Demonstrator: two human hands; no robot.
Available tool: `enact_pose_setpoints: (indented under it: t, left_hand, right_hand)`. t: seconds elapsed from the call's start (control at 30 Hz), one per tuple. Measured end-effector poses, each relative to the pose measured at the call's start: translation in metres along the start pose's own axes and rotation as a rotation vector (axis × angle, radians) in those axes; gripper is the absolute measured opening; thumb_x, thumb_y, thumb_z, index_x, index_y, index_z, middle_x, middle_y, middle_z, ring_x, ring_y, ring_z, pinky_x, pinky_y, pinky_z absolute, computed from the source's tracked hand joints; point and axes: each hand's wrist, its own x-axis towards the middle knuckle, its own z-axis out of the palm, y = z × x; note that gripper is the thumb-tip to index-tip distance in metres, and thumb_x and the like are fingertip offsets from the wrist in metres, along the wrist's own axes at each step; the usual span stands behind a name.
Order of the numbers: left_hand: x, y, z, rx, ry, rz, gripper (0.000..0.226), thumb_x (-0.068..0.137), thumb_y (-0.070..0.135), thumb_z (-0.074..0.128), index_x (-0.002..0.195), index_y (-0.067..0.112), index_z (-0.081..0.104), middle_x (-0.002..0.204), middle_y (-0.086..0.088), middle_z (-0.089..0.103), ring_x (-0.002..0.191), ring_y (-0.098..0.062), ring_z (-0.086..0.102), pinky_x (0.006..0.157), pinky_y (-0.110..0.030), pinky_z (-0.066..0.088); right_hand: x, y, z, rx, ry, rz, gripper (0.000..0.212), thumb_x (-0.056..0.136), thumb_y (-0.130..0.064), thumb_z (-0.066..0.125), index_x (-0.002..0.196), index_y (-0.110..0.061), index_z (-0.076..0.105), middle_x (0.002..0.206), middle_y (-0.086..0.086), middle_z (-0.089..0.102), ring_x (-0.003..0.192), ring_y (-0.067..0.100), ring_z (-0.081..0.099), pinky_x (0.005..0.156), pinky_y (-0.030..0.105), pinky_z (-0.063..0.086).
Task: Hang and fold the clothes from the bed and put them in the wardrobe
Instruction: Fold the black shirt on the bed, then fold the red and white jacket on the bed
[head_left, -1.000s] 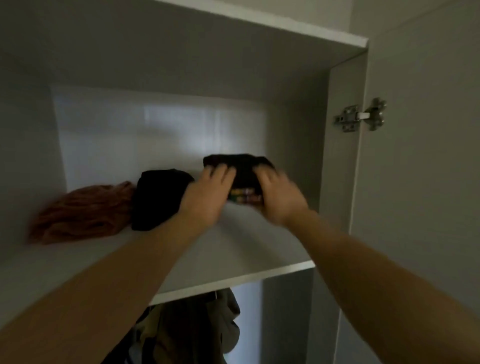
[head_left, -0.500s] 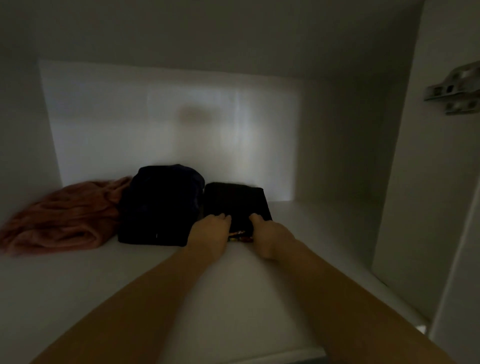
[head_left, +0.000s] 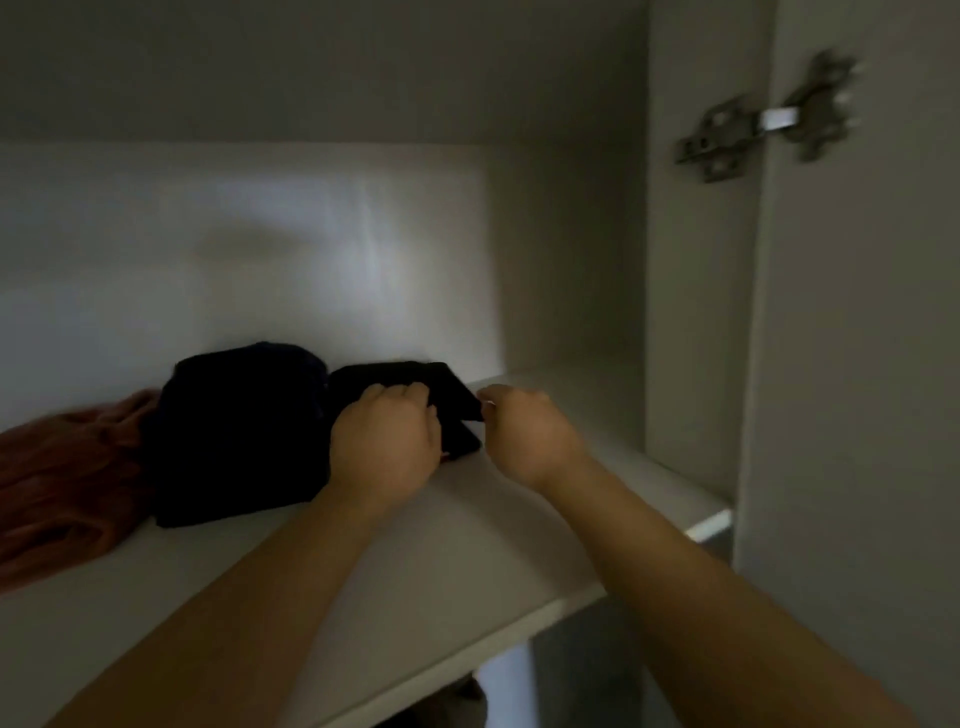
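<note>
A small folded black garment (head_left: 447, 395) lies on the white top shelf (head_left: 467, 530) of the wardrobe, close to the back wall. My left hand (head_left: 384, 447) rests on its near left part with fingers curled over the cloth. My right hand (head_left: 524, 436) pinches the garment's right corner. Most of the garment is hidden by my left hand. A bigger folded dark pile (head_left: 239, 431) sits touching it on the left.
A crumpled orange-pink cloth (head_left: 62, 478) lies at the shelf's far left. The wardrobe's right side wall (head_left: 696, 312) carries a metal hinge (head_left: 763, 124) with the open door beyond. Hanging clothes show faintly below the shelf edge.
The black garment was carried in, set down beside the dark pile, and pushed against it. My right hand has shifted to the garment's right corner. The view has swung right and slightly back.
</note>
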Motion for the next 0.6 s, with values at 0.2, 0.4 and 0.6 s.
enact_pose_setpoints:
  t: [0.2,0.4,0.6]
  left_hand:
    - [-0.030,0.108,-0.066,-0.255,0.091,0.313,0.027,0.099,0.033,0.053,0.081,0.013,0.057,0.075,-0.011,0.063,0.074,-0.036,0.060,0.057,-0.038,0.044]
    - [-0.146,0.241,-0.129,-0.835,-0.225,0.646,0.030,0.095,0.046,0.050,0.073,0.025,0.051,0.060,0.008,0.053,0.056,-0.014,0.049,0.050,-0.034,0.040]
    - [-0.291,0.373,-0.185,-1.353,-0.764,0.903,0.023,0.093,0.050,0.052,0.077,0.037,0.062,0.066,0.013,0.066,0.061,-0.009,0.064,0.053,-0.030,0.052]
  right_hand:
    - [-0.144,0.019,-0.065,0.004,0.334,0.291,0.026,0.102,-0.020,0.045,0.113,-0.014,0.068,0.101,0.013,0.072,0.096,0.038,0.065,0.080,0.042,0.055]
    - [-0.344,0.029,-0.130,0.078,0.558,0.680,0.023,0.101,-0.036,0.052,0.108,-0.026,0.071,0.095,-0.004,0.076,0.089,0.020,0.071,0.079,0.041,0.058]
    - [-0.567,0.029,-0.184,-0.030,0.673,1.186,0.018,0.100,-0.037,0.053,0.102,-0.031,0.071,0.076,-0.016,0.070,0.074,0.005,0.068,0.076,0.034,0.058]
